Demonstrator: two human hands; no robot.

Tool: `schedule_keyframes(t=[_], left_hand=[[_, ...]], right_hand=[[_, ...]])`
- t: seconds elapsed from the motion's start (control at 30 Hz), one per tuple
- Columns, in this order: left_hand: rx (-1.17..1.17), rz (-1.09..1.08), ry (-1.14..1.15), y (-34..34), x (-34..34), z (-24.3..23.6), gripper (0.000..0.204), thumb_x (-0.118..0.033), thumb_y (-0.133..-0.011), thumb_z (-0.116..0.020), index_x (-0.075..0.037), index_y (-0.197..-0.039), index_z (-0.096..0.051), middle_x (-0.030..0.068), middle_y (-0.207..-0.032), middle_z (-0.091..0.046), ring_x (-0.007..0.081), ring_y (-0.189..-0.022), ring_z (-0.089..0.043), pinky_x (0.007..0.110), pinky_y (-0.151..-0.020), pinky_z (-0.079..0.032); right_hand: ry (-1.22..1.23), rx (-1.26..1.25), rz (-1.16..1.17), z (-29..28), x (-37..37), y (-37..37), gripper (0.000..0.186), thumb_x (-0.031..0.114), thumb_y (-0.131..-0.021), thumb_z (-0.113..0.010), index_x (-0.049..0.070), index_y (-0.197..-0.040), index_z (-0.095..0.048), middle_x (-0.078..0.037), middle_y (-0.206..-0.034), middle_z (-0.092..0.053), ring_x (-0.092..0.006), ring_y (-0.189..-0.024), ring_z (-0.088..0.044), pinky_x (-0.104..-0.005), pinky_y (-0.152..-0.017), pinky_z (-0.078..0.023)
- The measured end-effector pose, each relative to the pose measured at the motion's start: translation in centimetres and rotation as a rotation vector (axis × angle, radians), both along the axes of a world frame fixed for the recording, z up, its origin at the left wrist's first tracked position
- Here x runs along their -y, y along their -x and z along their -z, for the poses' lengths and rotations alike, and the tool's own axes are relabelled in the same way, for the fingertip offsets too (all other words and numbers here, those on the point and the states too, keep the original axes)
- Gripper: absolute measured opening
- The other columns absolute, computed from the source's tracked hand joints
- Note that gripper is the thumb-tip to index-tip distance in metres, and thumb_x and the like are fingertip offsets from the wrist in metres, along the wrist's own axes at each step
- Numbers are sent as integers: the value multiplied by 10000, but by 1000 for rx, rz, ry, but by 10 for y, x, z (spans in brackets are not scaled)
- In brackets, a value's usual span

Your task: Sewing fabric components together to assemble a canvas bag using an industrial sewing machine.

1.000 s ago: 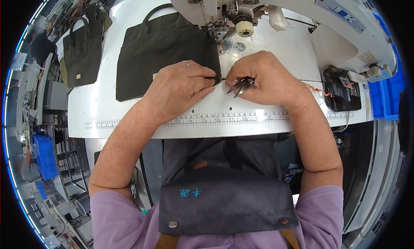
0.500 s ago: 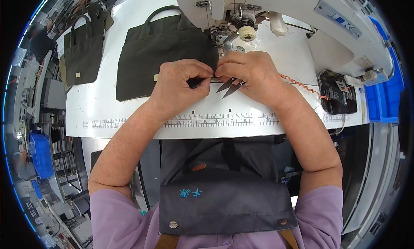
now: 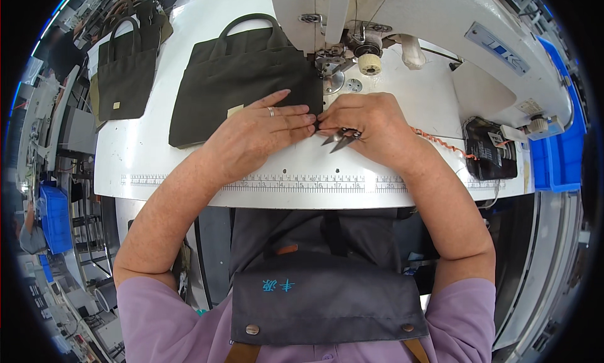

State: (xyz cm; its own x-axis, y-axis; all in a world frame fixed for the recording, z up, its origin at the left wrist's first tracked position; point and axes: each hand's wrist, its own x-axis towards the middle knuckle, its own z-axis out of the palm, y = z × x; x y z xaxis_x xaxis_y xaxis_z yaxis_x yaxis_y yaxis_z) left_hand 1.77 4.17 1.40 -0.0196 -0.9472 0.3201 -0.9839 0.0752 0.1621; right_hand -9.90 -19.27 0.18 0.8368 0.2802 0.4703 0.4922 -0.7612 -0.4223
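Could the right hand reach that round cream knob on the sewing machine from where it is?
Probably yes: the right hand lies just below the cream knob in this view, with nothing visible between them, though the thread snips it holds could hamper a grip.

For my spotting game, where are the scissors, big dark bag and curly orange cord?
Scissors (image 3: 341, 144): head view, on a blade.
Big dark bag (image 3: 242, 77): head view, on its front.
Curly orange cord (image 3: 435, 138): head view, on its coils.

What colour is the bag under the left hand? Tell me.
The bag is dark olive green, showing best in the head view.
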Motion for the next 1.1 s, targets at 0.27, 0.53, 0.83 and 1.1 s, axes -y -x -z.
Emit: schedule_keyframes(t=[0.27,0.53,0.83,1.1], left_hand=[[-113,-47,17,-2,2,5,414,10,-831,-603,-95,-1207,-742,82,-1277,-708,270,-1169,-680,429,-1079,-511],[-102,-116,43,-20,17,11,432,9,-818,-613,-107,-1214,-742,52,-1303,-698,277,-1158,-673,429,-1077,-513],[-92,-148,100,-54,41,16,433,50,-839,-555,-119,-1175,-769,41,-1250,-724,251,-1164,-672,356,-987,-560],[-73,-205,108,-57,45,17,456,94,-820,-535,-113,-1145,-779,22,-1226,-732,226,-1151,-678,345,-977,-566]], right_hand=[[-28,-49,53,-1,2,6,192,77,-707,-789,120,-893,-773,7,-907,-688,-222,-764,-701,-368,-636,-550],[85,-44,177,-2,5,0,364,-4,-691,-756,136,-1026,-769,-15,-921,-653,-227,-782,-689,-346,-654,-554],[294,-150,409,-6,0,-5,504,151,-764,-761,205,-1261,-701,-47,-942,-634,-269,-799,-689,-399,-690,-564],[290,-138,399,-6,4,-5,457,181,-790,-773,185,-1242,-709,-52,-957,-669,-268,-811,-710,-402,-699,-579]])
